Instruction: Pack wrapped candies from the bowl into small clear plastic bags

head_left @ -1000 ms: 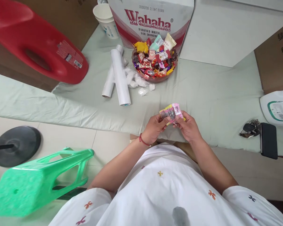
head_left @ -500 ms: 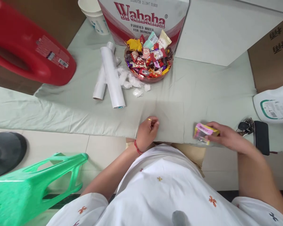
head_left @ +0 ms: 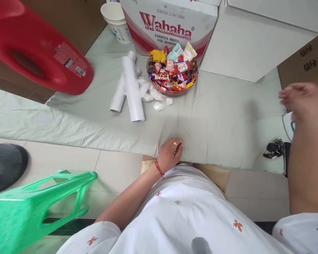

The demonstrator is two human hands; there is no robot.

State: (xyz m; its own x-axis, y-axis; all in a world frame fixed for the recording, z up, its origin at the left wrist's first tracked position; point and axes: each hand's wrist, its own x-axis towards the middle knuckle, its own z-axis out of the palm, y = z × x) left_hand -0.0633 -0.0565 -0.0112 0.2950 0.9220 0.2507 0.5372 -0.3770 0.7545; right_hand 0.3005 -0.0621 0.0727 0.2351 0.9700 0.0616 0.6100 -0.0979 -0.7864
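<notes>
My left hand (head_left: 170, 153) rests at the front edge of the cloth-covered table (head_left: 228, 116), its fingers curled with nothing visible in them. My right hand (head_left: 304, 98) is raised over the far right side, blurred, with fingers bent; no object shows in it. Below it are a partly covered white bottle (head_left: 288, 126), a bunch of keys (head_left: 274, 148) and a black phone (head_left: 286, 158) largely hidden by my forearm. The glass bowl (head_left: 172, 92) of wrapped candies stands beyond my left hand, beside crumpled clear plastic (head_left: 158, 106) and two crossed white rolls (head_left: 132, 88).
A red jug (head_left: 76, 77) and paper cups (head_left: 119, 26) stand at the back left. The Wahaha box (head_left: 172, 21) and a white box (head_left: 254, 46) line the back. A green stool (head_left: 29, 211) is on the floor at left.
My right hand has moved up and right from the table's front edge, and the small pink-and-yellow pack it held is no longer visible. My left hand stays at the edge, and the view has shifted slightly.
</notes>
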